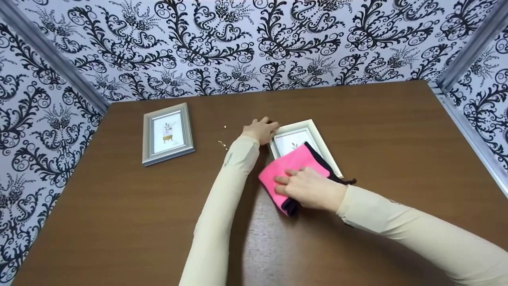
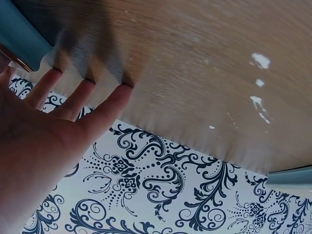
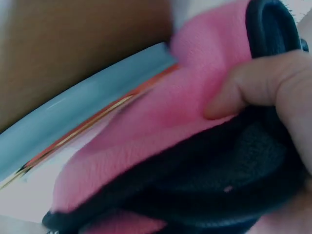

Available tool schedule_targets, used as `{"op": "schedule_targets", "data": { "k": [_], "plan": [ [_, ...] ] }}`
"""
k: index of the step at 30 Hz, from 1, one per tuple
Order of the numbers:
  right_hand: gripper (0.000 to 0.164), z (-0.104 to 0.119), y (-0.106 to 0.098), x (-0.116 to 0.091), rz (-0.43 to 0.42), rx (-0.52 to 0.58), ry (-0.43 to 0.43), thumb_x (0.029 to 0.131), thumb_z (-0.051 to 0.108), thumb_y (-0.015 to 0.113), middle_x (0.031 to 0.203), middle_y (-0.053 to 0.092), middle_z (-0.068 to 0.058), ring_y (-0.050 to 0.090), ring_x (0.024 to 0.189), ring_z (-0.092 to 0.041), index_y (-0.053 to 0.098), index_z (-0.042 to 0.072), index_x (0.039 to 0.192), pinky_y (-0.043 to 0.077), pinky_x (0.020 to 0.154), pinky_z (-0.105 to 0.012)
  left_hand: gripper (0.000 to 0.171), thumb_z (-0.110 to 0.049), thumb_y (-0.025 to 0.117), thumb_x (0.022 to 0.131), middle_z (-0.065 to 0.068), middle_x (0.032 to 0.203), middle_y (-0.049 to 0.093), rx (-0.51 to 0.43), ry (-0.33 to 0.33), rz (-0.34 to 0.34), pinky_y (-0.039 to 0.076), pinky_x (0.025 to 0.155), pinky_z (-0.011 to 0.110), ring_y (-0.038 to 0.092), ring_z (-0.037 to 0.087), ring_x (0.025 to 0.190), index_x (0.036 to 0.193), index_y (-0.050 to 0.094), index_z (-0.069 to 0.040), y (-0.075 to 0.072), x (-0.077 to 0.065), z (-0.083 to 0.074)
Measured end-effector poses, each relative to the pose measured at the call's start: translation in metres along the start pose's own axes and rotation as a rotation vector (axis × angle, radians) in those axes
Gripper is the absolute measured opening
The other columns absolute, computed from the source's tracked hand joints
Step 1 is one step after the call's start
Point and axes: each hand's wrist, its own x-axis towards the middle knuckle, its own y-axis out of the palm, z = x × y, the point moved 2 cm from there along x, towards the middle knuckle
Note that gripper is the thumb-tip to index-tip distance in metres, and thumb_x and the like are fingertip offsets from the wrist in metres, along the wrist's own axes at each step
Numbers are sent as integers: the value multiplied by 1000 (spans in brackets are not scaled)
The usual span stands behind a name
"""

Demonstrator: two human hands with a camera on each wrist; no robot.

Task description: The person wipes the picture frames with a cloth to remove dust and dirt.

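Observation:
A cream picture frame [image 1: 327, 153] holding a plant print lies on the brown table, partly covered by a pink cloth [image 1: 295, 161] with black edging. My right hand [image 1: 311, 188] rests over the folded cloth in the head view. Close up, its thumb presses into the pink cloth [image 3: 161, 112] and grips the fold, just above the frame's edge [image 3: 87, 100]. At the frame's upper left corner is my left hand [image 1: 260, 130]. Its fingers [image 2: 105, 107] stretch out with their tips on the tabletop, beside the frame's side [image 2: 22, 36]; where the thumb sits is mostly hidden.
A second, grey-silver picture frame [image 1: 168, 133] with a potted-plant print lies at the left of the table [image 1: 139, 222]. Small pale marks [image 1: 223, 143] dot the tabletop between the two frames. Walls with black scroll patterns [image 1: 238, 47] enclose the table's back and sides.

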Motion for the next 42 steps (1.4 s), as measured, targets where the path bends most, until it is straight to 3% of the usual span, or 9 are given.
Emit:
{"op": "schedule_targets", "data": {
  "k": [5,10,14,19,25,32,38,42],
  "plan": [
    [24,4,14,17,-61,-291,123,88,14,63,124,63,-6,60,103,-32,71,18,110,51,72,-43,35,-36,34,104,5,144,39,19,2,-15,43,93,53,40,35,127,137,47,-30,1,2,-1],
    [35,11,20,45,102,-453,279,97,24,44,131,59,-8,55,116,-36,69,17,121,46,86,-52,36,-37,36,104,4,143,41,20,-1,-24,44,92,52,41,35,127,137,47,-30,0,3,-1],
    [38,20,18,51,214,-481,284,99,25,40,131,58,-11,54,118,-38,70,15,119,44,89,-55,37,-39,34,104,4,144,41,14,3,-23,44,93,53,41,35,127,138,47,-31,1,3,-1],
    [33,49,4,30,242,-540,183,98,28,46,123,64,-11,58,113,-33,74,17,110,46,90,-52,37,-39,31,105,3,143,41,9,-1,-32,43,93,52,42,36,127,136,48,-31,0,1,-1],
    [34,76,-6,14,346,-608,102,100,32,43,124,64,-7,57,117,-31,72,23,117,42,96,-52,35,-36,32,105,4,142,42,1,9,-33,43,92,52,43,37,125,134,49,-29,-1,0,-2],
    [36,54,-1,39,432,-600,180,101,31,43,129,60,-10,52,122,-31,67,18,125,39,99,-51,33,-35,34,105,4,140,43,3,-2,-23,44,92,51,44,36,125,133,49,-30,1,2,-2],
    [29,26,1,65,452,-497,266,97,25,48,112,69,-5,59,108,-34,73,20,111,42,93,-50,32,-33,37,104,3,143,41,8,4,-17,44,92,53,43,37,125,134,49,-30,1,3,-4],
    [28,25,-2,70,470,-475,255,96,24,48,106,70,-1,61,100,-31,74,23,106,44,91,-49,32,-33,37,104,2,143,41,14,-5,-22,44,91,53,43,37,125,134,49,-31,1,2,-2]
  ]
}}
